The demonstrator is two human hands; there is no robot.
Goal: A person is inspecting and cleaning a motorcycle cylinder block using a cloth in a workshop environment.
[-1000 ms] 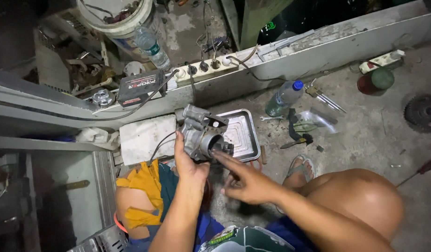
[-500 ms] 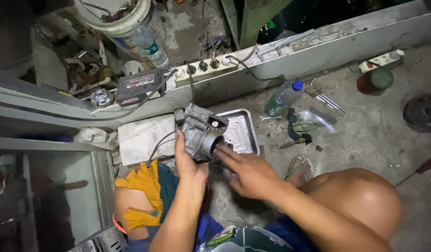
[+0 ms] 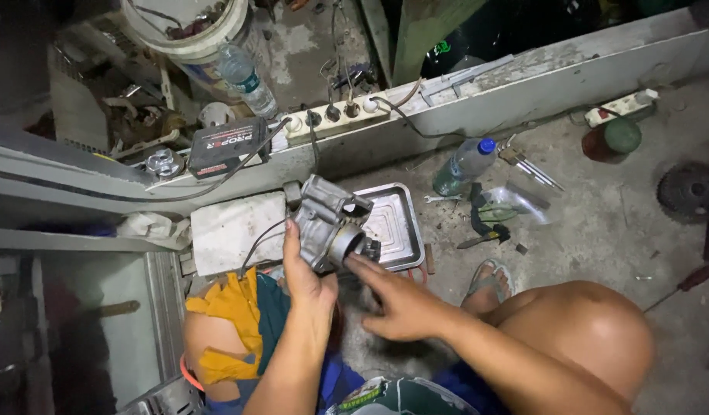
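We grip the grey metal engine part [image 3: 330, 223] in our left hand [image 3: 304, 277]; our right hand [image 3: 396, 303], fingers extended, touches its round opening. It is not yet disassembled.

The engine part [image 3: 329, 223] is dull grey metal with a dark round opening. The tray [image 3: 396, 223] behind it is silvery. A cloth [image 3: 235, 315] is yellow and teal. The bottle [image 3: 462, 165] is clear with a blue cap. The power strip [image 3: 339, 119] is cream, the floor [image 3: 600, 223] grey concrete.
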